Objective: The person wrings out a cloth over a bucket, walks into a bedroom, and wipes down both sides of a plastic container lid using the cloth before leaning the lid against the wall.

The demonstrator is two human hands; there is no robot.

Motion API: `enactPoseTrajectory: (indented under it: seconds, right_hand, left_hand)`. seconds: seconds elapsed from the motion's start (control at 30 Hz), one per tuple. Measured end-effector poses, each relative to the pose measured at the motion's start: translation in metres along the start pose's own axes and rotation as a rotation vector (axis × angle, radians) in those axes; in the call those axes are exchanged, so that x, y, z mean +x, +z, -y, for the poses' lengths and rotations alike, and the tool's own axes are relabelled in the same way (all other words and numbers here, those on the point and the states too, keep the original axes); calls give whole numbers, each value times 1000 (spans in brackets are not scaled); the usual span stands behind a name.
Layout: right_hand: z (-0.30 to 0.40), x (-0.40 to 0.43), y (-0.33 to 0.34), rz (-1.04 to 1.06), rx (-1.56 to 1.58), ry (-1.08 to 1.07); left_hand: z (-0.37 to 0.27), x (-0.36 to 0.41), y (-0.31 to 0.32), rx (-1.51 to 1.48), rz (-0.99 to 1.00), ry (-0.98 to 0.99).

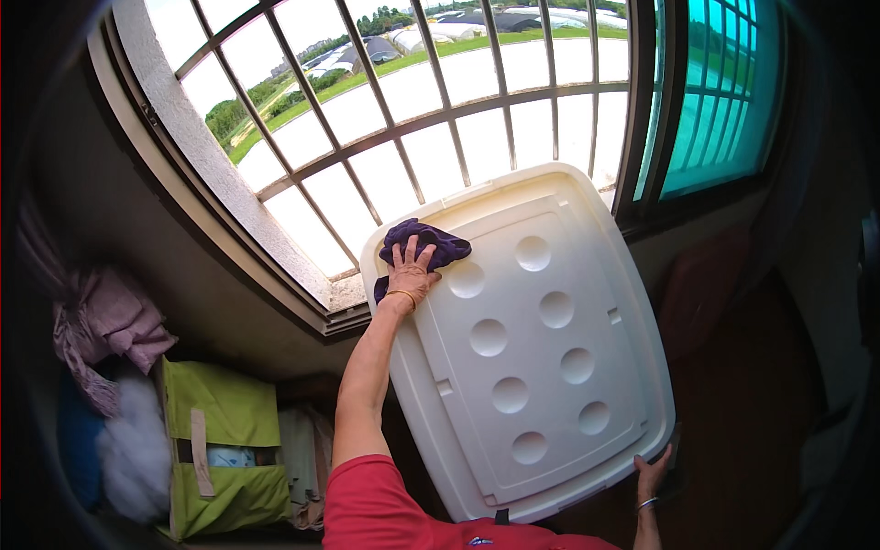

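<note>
A large white plastic lid (481,371) with round dimples and a raised rim is tilted in front of me, its far edge up at the window. My left hand (411,273) presses a crumpled dark purple cloth (427,240) onto the lid's far left corner, fingers spread over the fabric. At the near right corner, my right hand (650,473) grips the lid's rim; its fingertips are partly hidden behind the edge.
Metal window bars (392,130) stand beyond the lid, with a green-tinted pane (718,103) at right. On the left are a lime-green fabric storage box (230,509), a white fluffy bundle (136,447) and a pinkish cloth (117,316). Dark floor (742,412) shows at right.
</note>
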State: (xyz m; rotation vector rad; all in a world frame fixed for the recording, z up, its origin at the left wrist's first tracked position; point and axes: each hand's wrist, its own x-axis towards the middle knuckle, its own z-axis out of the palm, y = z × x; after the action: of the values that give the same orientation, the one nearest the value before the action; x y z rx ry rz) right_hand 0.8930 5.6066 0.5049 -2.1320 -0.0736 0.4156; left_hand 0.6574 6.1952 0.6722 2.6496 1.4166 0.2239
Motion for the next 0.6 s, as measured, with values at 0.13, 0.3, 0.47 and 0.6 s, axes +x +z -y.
enactPoseTrajectory:
  seconds: [0.13,0.3,0.47,0.6]
  right_hand:
    - [60,-5,-9,36,-353,-363]
    - [70,33,1,-144,-618,-679]
    - [153,86,27,-56,-396,-779]
    - [208,121,56,54,-292,-701]
  left_hand:
    - [0,2,1,-31,-3,-1]
    - [2,5,3,-30,4,-3]
    - [0,5,3,-39,11,-7]
    - [0,5,5,-29,5,1]
